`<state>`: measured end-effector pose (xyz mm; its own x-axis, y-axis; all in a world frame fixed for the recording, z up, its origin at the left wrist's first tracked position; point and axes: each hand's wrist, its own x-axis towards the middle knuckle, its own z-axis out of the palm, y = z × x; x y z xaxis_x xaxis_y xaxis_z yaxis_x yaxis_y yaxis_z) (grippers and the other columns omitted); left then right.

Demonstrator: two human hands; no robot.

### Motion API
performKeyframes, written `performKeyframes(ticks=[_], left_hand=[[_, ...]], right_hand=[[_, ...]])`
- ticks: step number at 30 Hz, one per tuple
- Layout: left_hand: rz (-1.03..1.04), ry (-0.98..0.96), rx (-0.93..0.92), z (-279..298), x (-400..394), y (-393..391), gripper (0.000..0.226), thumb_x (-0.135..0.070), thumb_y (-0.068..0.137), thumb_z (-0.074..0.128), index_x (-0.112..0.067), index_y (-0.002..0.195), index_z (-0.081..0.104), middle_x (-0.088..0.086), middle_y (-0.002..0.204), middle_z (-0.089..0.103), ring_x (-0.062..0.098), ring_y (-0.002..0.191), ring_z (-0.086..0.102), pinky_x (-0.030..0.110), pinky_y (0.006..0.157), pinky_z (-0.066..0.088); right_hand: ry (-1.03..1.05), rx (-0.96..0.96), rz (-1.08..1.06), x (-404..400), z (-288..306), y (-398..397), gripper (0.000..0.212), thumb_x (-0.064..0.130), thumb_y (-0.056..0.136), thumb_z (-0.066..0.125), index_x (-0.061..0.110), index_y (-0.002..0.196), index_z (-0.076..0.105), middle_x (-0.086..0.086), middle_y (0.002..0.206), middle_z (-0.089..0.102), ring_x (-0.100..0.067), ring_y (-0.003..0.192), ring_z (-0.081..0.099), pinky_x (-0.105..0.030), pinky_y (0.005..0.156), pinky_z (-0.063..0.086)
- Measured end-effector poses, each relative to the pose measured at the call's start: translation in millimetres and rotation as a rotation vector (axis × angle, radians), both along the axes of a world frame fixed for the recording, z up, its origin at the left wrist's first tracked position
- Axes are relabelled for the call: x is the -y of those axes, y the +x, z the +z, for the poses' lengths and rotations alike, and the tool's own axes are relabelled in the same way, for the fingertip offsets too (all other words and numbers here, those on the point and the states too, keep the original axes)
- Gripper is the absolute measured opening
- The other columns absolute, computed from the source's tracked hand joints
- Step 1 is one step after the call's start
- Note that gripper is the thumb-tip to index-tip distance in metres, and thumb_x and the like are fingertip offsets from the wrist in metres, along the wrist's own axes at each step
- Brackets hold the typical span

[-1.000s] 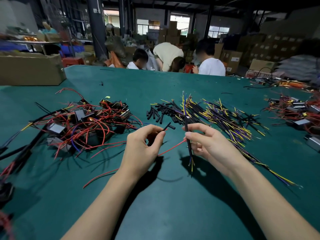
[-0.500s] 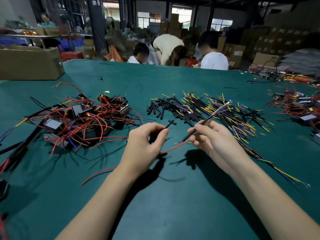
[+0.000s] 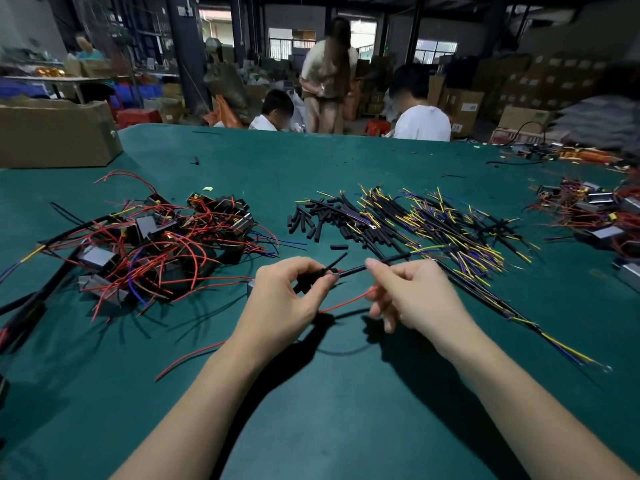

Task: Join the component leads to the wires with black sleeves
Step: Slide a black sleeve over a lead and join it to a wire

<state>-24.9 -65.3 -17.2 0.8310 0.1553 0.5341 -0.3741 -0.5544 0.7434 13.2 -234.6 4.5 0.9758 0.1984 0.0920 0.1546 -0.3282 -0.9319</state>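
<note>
Spanning nearly the whole view: green table. Piled at ten o'clock: red-leaded components; heaped at one o'clock: sleeved wires with yellow and purple ends; lying just left of them, at twelve o'clock: loose black sleeves. Standing at the far ten o'clock edge: cardboard box; more components at two o'clock. No legible writing or labels anywhere; box markings beyond the table too blurred to read. Working close together at centre: left hand pinching a black sleeve on a red lead; right hand pinching a sleeved wire, its tip meeting the left fingertips. Sitting and standing past the far edge: three people.
</note>
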Motion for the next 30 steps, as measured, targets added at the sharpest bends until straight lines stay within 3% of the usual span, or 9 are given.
performKeyframes(ticks=[3, 5, 7, 10, 14, 16, 19, 22, 30], left_hand=[[-0.006, 0.014, 0.007, 0, 0, 0, 0.014, -0.013, 0.084, 0.071, -0.022, 0.073, 0.068, -0.009, 0.069, 0.067, 0.005, 0.066, 0.058, 0.009, 0.063, 0.04], [-0.022, 0.017, -0.002, 1, 0, 0, 0.012, -0.011, 0.084, 0.07, -0.018, 0.075, 0.068, -0.008, 0.071, 0.067, 0.002, 0.067, 0.057, 0.008, 0.064, 0.039], [-0.041, 0.028, -0.015, 2, -1, -1, 0.01, -0.009, 0.085, 0.069, -0.016, 0.077, 0.069, -0.008, 0.072, 0.067, -0.002, 0.068, 0.057, 0.006, 0.066, 0.038], [-0.05, 0.043, -0.019, 3, -2, -2, 0.009, -0.01, 0.086, 0.068, -0.014, 0.078, 0.069, -0.008, 0.073, 0.066, -0.003, 0.069, 0.057, 0.006, 0.067, 0.038], [-0.059, -0.004, -0.039, 5, -1, -3, 0.007, -0.016, 0.086, 0.069, -0.017, 0.078, 0.069, -0.011, 0.073, 0.067, -0.004, 0.067, 0.056, 0.007, 0.065, 0.038], [-0.062, -0.021, -0.041, 6, 0, -3, 0.004, -0.017, 0.083, 0.072, -0.018, 0.079, 0.071, -0.01, 0.073, 0.068, -0.003, 0.066, 0.056, 0.008, 0.065, 0.038], [-0.045, -0.041, -0.047, 6, 1, -3, 0.002, -0.017, 0.081, 0.074, -0.015, 0.081, 0.073, -0.01, 0.072, 0.068, -0.002, 0.064, 0.055, 0.009, 0.064, 0.038], [-0.037, -0.073, -0.059, 7, 0, -4, 0.005, -0.019, 0.082, 0.073, -0.014, 0.081, 0.074, -0.013, 0.066, 0.066, -0.004, 0.061, 0.054, 0.009, 0.062, 0.038], [-0.06, -0.108, -0.069, 9, -1, -4, 0.007, -0.017, 0.084, 0.07, -0.014, 0.078, 0.072, -0.007, 0.066, 0.064, 0.001, 0.059, 0.05, 0.014, 0.06, 0.039]], right_hand=[[-0.217, 0.619, -0.122, -6, -2, -3, 0.027, 0.033, 0.089, 0.061, 0.016, 0.07, 0.067, 0.004, 0.068, 0.065, -0.014, 0.066, 0.055, -0.029, 0.065, 0.041], [-0.434, 0.839, -0.082, -7, -2, -3, 0.012, 0.03, 0.087, 0.062, 0.022, 0.087, 0.071, 0.01, 0.091, 0.067, -0.014, 0.091, 0.053, -0.03, 0.081, 0.033], [-0.412, 0.748, 0.053, -5, -4, -1, 0.01, 0.022, 0.088, 0.064, 0.019, 0.091, 0.073, 0.008, 0.092, 0.069, -0.013, 0.091, 0.059, -0.031, 0.084, 0.038], [-0.27, 0.575, 0.185, -3, -6, 1, 0.008, 0.017, 0.087, 0.067, 0.016, 0.088, 0.075, 0.006, 0.082, 0.07, -0.012, 0.074, 0.063, -0.03, 0.071, 0.05], [-0.152, 0.475, 0.145, -6, -8, 2, 0.006, 0.018, 0.085, 0.07, 0.019, 0.082, 0.075, 0.014, 0.068, 0.066, -0.004, 0.06, 0.056, -0.015, 0.059, 0.04], [-0.086, 0.409, 0.132, -7, -9, 1, 0.01, 0.016, 0.086, 0.068, 0.018, 0.078, 0.074, 0.016, 0.06, 0.063, -0.003, 0.055, 0.052, -0.013, 0.056, 0.039], [0.034, 0.299, 0.147, -10, -8, 1, 0.012, 0.014, 0.087, 0.066, 0.018, 0.078, 0.073, 0.006, 0.063, 0.064, -0.011, 0.059, 0.058, -0.023, 0.057, 0.05], [0.127, 0.221, 0.18, -13, -8, -1, 0.015, 0.009, 0.089, 0.064, 0.017, 0.078, 0.071, 0.001, 0.067, 0.066, -0.006, 0.059, 0.059, -0.015, 0.058, 0.048], [0.135, 0.12, 0.246, -12, -7, -3, 0.012, 0.008, 0.091, 0.061, 0.015, 0.085, 0.07, 0.008, 0.066, 0.067, -0.006, 0.063, 0.064, -0.011, 0.062, 0.045]])
